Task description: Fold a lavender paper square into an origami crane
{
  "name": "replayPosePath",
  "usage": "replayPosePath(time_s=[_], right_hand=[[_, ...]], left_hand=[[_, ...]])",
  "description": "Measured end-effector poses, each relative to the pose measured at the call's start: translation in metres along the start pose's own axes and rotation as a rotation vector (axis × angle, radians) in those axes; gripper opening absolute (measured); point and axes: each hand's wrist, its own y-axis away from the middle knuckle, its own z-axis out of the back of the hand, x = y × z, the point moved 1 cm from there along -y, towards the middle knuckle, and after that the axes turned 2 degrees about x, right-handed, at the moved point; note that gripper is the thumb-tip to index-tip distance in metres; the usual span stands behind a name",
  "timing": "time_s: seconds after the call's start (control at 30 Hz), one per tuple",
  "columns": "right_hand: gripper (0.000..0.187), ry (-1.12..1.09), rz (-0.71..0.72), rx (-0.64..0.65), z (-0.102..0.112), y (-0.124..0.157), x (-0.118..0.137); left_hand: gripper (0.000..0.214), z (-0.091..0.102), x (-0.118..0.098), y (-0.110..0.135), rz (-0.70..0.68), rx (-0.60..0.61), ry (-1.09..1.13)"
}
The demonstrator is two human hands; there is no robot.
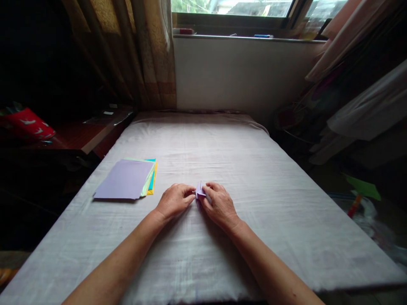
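Observation:
A small piece of folded purple paper (199, 190) is between my two hands, over the middle of the cloth-covered table. My right hand (220, 204) grips it from the right, thumb below and fingers bent against its side. From the left, my left hand (176, 200) pinches at the paper's edge with thumb and fingertips close together. The lower part of the folded paper is partly hidden by my right thumb. To the left of my left hand lies a stack of coloured paper sheets (124, 180), purple on top, with pale green, blue and yellow edges showing.
A light cloth (270, 237) covers the table. Beyond it is a white wall under a window, with a curtain (152, 55) at left. A red container (28, 125) stands on a dark side table. Clothes (372, 101) hang at right, above a green sheet (364, 187).

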Motion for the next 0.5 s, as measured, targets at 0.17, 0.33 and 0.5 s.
replayPosePath(time_s=[0.17, 0.33, 0.5], right_hand=[[0.022, -0.027, 0.032, -0.046, -0.006, 0.004, -0.005], [0.026, -0.075, 0.07, -0.078, -0.012, 0.005, -0.01], [0.037, -0.213, 0.112, -0.118, -0.013, 0.008, -0.016]], left_hand=[[0.019, -0.007, -0.009, 0.001, 0.066, -0.021, 0.067], [0.019, -0.011, -0.014, 0.002, 0.117, -0.055, 0.114], [0.025, -0.015, -0.016, 0.004, 0.159, -0.109, 0.164]])
